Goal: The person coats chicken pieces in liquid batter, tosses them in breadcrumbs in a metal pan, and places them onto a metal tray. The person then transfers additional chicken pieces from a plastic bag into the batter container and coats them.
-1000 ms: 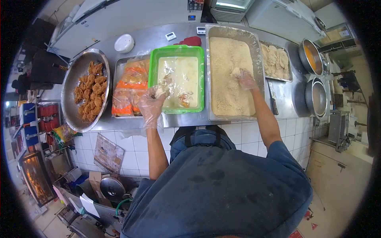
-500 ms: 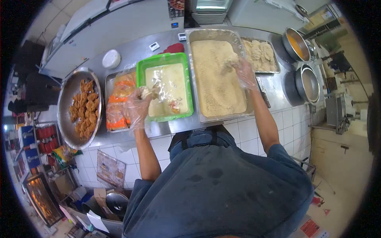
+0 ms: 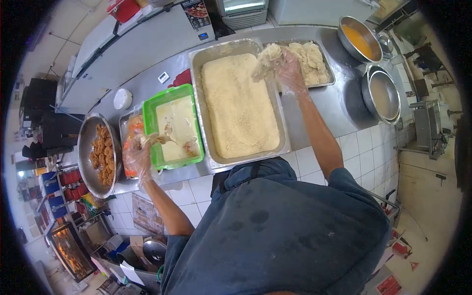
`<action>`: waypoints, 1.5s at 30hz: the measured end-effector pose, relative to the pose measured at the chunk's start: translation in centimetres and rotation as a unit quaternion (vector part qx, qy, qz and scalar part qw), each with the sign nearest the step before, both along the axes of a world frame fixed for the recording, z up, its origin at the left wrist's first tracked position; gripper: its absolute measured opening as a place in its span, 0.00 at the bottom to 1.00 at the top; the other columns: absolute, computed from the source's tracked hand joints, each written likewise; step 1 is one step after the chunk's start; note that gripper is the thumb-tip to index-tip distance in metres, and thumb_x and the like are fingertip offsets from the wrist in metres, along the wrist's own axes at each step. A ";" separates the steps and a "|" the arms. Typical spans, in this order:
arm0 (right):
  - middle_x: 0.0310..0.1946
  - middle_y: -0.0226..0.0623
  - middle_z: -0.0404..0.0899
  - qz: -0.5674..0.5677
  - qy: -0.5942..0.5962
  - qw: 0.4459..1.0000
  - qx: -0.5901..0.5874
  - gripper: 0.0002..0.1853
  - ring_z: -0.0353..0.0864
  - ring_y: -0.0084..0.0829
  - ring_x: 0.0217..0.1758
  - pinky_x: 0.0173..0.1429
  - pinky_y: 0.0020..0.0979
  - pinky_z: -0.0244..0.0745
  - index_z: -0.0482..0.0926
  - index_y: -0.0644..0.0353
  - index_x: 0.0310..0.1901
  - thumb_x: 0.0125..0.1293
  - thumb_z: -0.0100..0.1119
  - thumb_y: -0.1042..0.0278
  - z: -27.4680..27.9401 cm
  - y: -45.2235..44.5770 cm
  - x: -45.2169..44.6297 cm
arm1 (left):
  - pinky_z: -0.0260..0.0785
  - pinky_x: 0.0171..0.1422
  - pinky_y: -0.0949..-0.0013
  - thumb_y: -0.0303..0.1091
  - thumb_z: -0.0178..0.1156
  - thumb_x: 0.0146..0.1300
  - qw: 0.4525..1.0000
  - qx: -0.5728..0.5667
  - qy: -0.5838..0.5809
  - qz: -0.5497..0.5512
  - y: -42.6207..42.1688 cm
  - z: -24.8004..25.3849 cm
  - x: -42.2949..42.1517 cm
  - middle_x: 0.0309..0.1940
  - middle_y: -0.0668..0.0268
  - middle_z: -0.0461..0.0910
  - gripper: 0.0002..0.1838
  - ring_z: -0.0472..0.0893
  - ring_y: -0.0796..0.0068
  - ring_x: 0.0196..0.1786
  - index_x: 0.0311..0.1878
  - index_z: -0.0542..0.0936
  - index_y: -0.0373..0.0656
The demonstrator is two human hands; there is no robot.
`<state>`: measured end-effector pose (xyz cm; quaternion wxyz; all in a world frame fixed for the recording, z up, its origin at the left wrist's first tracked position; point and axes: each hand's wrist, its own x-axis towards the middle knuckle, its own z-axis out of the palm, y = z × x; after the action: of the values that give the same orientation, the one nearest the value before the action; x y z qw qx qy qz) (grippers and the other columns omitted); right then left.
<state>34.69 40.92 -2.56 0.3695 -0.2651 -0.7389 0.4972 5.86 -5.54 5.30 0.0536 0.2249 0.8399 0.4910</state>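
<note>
My left hand (image 3: 138, 156), in a clear plastic glove, pinches a batter-wet piece of chicken (image 3: 158, 138) at the left rim of the green tub (image 3: 199, 125). Pale batter (image 3: 172, 118) fills this tub, with bits of meat showing in it. My right hand (image 3: 290, 73), gloved too, grips a flour-coated piece of chicken (image 3: 268, 55). That piece is above the gap between the deep steel pan of breading (image 3: 241, 108) and the smaller tray (image 3: 330, 73), which holds coated pieces (image 3: 312, 59). The right fingertips are partly hidden behind the coated chicken.
A steel bowl of fried chicken (image 3: 83, 157) stands far left, beside a tray of plastic-wrapped orange packs (image 3: 132, 129). A white tub (image 3: 123, 99), a timer (image 3: 163, 77) and a red cloth (image 3: 181, 78) lie behind. At the right are a bowl with orange liquid (image 3: 345, 25) and stacked bowls (image 3: 368, 105).
My right hand has lifted coated chicken from over the breading toward the smaller tray. The left hand still holds its wet piece near the green tub's left side. The view has turned.
</note>
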 end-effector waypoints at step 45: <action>0.54 0.41 0.81 -0.143 -0.111 0.971 -0.156 0.29 0.82 0.31 0.56 0.61 0.33 0.76 0.74 0.66 0.65 0.72 0.65 0.54 3.9 -4.4 8.4 | 0.80 0.46 0.56 0.37 0.67 0.61 0.925 -0.063 0.216 -0.306 22.9 -4.8 7.7 0.33 0.55 0.87 0.09 0.86 0.55 0.35 0.39 0.87 0.44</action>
<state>43.11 36.49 1.36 0.3064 -0.4761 -0.6429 0.5158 13.58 17.38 0.47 0.0329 0.5674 0.7508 0.3365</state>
